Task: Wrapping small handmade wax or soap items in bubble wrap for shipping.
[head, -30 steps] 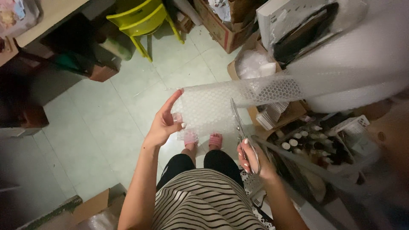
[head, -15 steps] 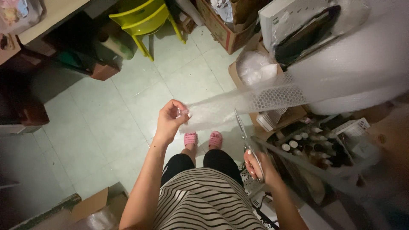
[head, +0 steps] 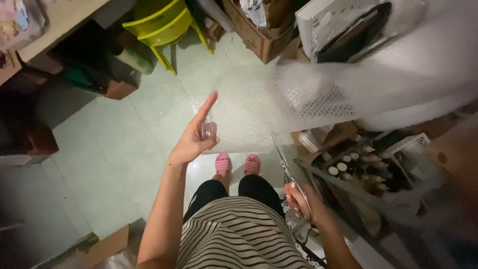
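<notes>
The left hand [head: 196, 137] is pinching the near corner of a bubble wrap sheet [head: 259, 107], index finger pointing toward 12 o'clock, while the right hand [head: 301, 199] is gripping scissors [head: 284, 157] with blades aimed at the sheet's lower edge, at 3 o'clock from the left hand. No cut is showing yet, so the sheet is seemingly remaining joined to the roll [head: 423, 69]. The film is looking thin, clear and dimpled, the blades slim and metallic.

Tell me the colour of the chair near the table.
The plastic chair is bright yellow-green, seen in the head view at the top, beyond the left hand holding bubble wrap.
</notes>
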